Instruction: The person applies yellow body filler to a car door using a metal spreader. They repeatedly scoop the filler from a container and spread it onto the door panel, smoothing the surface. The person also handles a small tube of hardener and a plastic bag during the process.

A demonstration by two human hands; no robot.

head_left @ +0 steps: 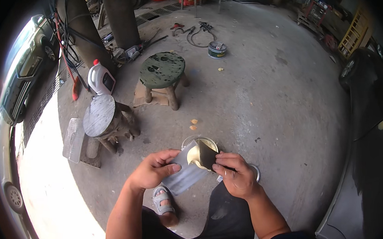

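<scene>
Mixing filler on a plate over the open can

So the person is crouched or sitting low on the concrete floor (263, 102) of a garage, both hands busy right over an open can (189, 141) of pale yellow putty. The left hand (152, 171) pinches the edge of a flat grey metal plate (186, 178), thumb on top, fingers under it as far as I can tell. The right hand (235, 175) is closed around a dark spreader (207, 154), whose blade sits tilted on a blob of creamy filler (193, 155) lying on the far end of the plate. The can is just behind the plate, partly hidden by it, and what looks like its lid (255, 170) peeks out beside the right wrist.

My read is that this is the scoop-and-work stage: filler is on the plate and the spreader is pressing or folding it. The next move probably needs the plate kept level so the blob doesn't slide off, and a steady drag of the blade across it.

Around them: a green round stool (163, 69), a second stool with a pale top (98, 115), a white jug with a red cap (100, 79), another small tin (217, 49) further out, and a dark car body (369, 185) on the right. A sandalled foot (162, 201) shows below the plate
</scene>
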